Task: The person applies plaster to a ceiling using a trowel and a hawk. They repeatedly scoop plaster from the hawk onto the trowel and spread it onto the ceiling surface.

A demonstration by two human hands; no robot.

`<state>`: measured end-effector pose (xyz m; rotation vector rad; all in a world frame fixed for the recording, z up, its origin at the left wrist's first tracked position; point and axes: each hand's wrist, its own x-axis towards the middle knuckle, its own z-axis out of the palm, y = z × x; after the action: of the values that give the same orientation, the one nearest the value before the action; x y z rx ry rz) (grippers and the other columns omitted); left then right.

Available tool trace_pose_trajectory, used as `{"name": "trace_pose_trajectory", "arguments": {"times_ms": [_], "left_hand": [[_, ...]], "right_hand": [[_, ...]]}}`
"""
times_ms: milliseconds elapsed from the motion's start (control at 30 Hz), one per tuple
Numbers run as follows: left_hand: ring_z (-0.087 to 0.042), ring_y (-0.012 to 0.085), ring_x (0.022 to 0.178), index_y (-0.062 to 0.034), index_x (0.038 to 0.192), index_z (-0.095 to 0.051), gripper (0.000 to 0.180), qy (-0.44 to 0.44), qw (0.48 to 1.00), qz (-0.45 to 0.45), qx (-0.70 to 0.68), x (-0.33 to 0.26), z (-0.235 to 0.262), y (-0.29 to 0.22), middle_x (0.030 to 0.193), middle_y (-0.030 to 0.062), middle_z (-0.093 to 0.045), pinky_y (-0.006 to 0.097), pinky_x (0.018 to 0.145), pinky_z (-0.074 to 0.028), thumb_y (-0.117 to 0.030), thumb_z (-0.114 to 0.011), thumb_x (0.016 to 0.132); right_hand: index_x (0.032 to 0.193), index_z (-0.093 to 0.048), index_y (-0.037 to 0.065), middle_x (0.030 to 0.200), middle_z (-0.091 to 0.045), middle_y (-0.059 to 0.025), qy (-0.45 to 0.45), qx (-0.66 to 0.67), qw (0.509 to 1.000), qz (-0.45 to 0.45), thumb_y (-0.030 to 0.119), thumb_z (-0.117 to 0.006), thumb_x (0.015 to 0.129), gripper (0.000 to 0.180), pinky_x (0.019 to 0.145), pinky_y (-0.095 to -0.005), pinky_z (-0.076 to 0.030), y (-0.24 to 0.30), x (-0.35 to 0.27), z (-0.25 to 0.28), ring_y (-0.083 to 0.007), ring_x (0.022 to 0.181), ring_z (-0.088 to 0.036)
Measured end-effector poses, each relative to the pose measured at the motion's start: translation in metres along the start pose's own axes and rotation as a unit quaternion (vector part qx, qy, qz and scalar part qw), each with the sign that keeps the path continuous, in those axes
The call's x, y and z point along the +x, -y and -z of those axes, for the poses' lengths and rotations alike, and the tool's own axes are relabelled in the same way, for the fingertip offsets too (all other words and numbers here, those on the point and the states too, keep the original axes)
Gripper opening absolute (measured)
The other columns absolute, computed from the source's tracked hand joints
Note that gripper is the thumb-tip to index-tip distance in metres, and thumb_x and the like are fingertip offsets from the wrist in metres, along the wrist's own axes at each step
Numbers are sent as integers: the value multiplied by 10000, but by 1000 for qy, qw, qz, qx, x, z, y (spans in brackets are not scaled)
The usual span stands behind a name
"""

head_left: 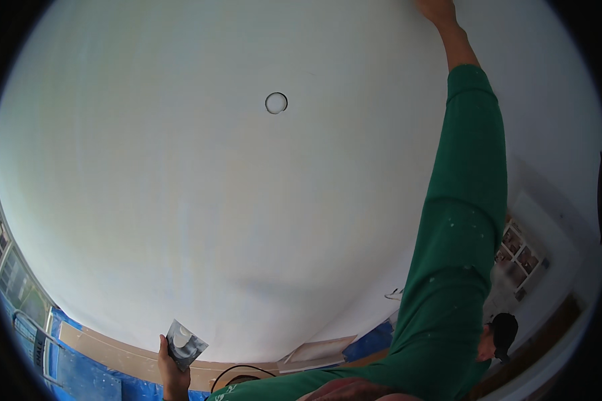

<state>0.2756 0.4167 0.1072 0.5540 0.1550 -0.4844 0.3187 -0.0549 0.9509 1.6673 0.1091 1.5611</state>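
Observation:
My left hand [174, 376] is low in the picture, its fingers closed on the edge of a flat, square, grey metal filling blade [195, 347]. A dab of white paste sits on the blade's face. In its green sleeve, my right arm stretches far up, and my right hand [439, 9] is close to a broad pale surface [201, 200] that looks like a ceiling. The upper edge cuts off that hand, so its fingers and anything in them are hidden. A round fitting or hole [276, 103] with a dark rim interrupts the pale surface.
Windows [20, 277] curve along the left rim, above blue sheeting [87, 374] and a metal frame [37, 344]. Brown board [114, 347] runs along the lower edge. At lower right is a person in a black cap [505, 332], below a multi-pane window [515, 254]. A dark cable [237, 367] arches near my left hand.

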Motion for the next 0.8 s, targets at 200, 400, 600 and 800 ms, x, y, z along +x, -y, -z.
{"name": "trace_pose_trajectory", "arguments": {"times_ms": [200, 400, 600, 800], "left_hand": [[-675, 211, 1087, -39, 1264, -599, 454, 9, 1000, -3, -24, 3, 3, -2, 1185, 67, -684, 385, 976, -531, -437, -497, 1070], [-675, 210, 1077, -32, 1266, -596, 460, 40, 999, 4, -25, 14, 5, -4, 1181, 76, -684, 383, 971, -535, -436, -488, 1075], [-671, 219, 1091, -15, 1273, -590, 477, 82, 996, 33, -7, 31, 9, -6, 1196, 90, -681, 395, 979, -537, -436, -470, 1082], [-664, 236, 1124, -6, 1308, -577, 508, 91, 993, 69, 18, 37, 16, -13, 1232, 105, -675, 402, 1002, -526, -446, -451, 1086]], "right_hand": [[1256, -660, 45, 1315, -611, -209, 61, 9, 997, -44, 48, -463, 936, 376, 1084, -486, -430, 22, 0, 31, -398, 1256, -541], [1274, -648, 0, 1289, -613, -243, 61, 20, 997, 41, 7, -464, 908, 409, 1067, -471, -448, 22, 29, 60, -416, 1200, -572], [1265, -646, -38, 1277, -622, -234, 159, 125, 979, -4, -13, -479, 904, 399, 1040, -424, -460, 131, -22, 150, -375, 1175, -590], [1270, -643, -9, 1178, -652, -163, 124, 152, 981, -11, 22, -564, 887, 392, 975, -429, -484, 242, -134, 169, -336, 1085, -609]]}}
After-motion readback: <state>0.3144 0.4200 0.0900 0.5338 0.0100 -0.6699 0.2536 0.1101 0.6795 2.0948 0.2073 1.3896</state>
